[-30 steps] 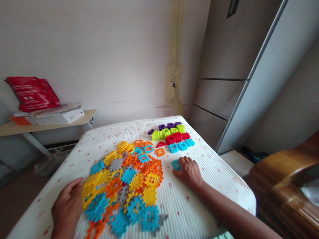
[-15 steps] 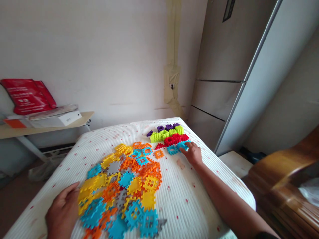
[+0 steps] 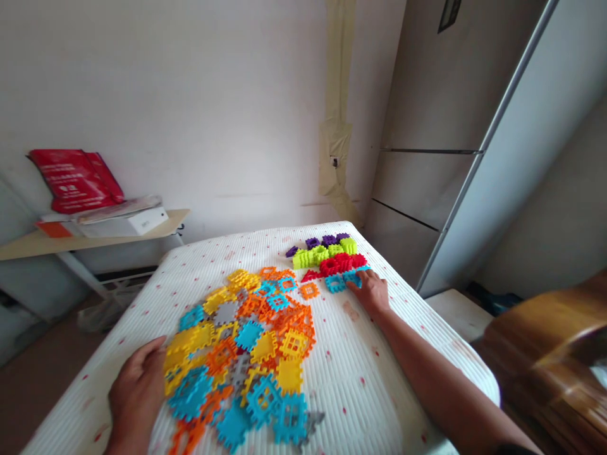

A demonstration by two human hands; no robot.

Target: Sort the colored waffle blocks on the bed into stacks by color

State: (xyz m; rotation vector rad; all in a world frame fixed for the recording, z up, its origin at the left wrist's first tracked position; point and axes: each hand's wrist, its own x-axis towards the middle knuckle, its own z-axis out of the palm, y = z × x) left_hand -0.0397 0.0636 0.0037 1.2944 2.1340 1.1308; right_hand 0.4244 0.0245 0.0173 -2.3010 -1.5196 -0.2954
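Note:
My right hand (image 3: 372,292) reaches to the far right of the table, its thumb and fingers closed around a blue interlocking plastic tile (image 3: 351,277). Beside that tile lies another blue tile (image 3: 334,284) with window-like holes. My left hand (image 3: 138,387) rests open at the left edge of a mixed pile of blue, yellow, orange and grey tiles (image 3: 263,347), its fingers partly hidden. Just behind the blue tiles runs a row of red pieces (image 3: 342,263). Lime-green pieces (image 3: 318,254) and purple pieces (image 3: 328,241) form rows farther back.
A white, red-dotted quilted cover (image 3: 360,404) lies over the table. One orange tile (image 3: 309,291) sits apart from the pile. To the right stands a grey refrigerator (image 3: 427,158). On the left, a side table (image 3: 177,219) bears a white box (image 3: 142,221) and red bag (image 3: 73,180).
The whole view has shifted, so things appear farther right. My right hand stays at the blue tiles, its fingers lower on the tile. My left hand remains beside the pile.

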